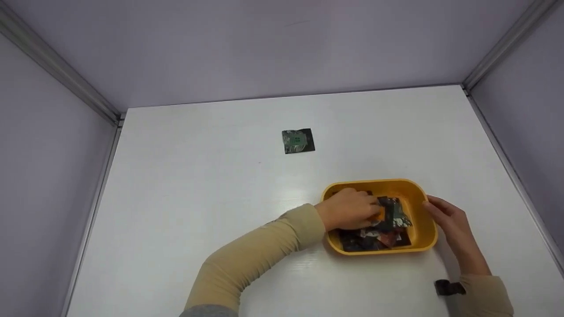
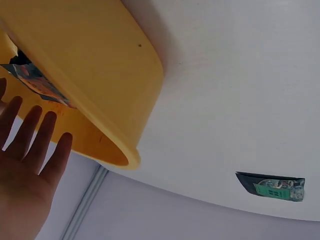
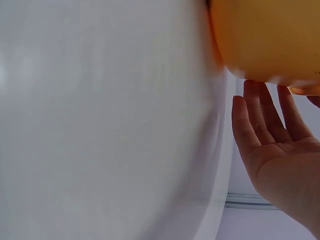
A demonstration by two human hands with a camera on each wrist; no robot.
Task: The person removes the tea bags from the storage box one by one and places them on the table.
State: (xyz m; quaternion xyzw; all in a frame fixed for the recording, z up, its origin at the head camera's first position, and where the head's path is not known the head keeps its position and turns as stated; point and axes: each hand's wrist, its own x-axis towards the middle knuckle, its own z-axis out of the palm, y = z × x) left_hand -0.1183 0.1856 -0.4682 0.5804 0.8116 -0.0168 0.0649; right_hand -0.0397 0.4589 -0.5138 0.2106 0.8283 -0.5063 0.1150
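A yellow plastic bin (image 1: 421, 222) stands on the white table and holds several dark printed packets (image 1: 396, 215). My left hand (image 1: 350, 209) reaches over the bin's left side, above the packets. In the left wrist view, the left hand's fingers (image 2: 31, 131) are spread and fairly straight, with nothing seen between them; an orange-and-dark packet (image 2: 37, 80) lies near them. At the bin's right end, my right hand (image 1: 454, 222) holds the rim, thumb at the edge. The right wrist view shows that hand's fingers (image 3: 260, 112) against the bin's outer wall (image 3: 270, 40).
One green-and-black packet (image 1: 298, 141) lies flat on the table (image 1: 198, 176), beyond the bin to the left. A dark strap-like piece (image 1: 448, 287) sits by the right sleeve. Pale panels wall the table at the back and both sides.
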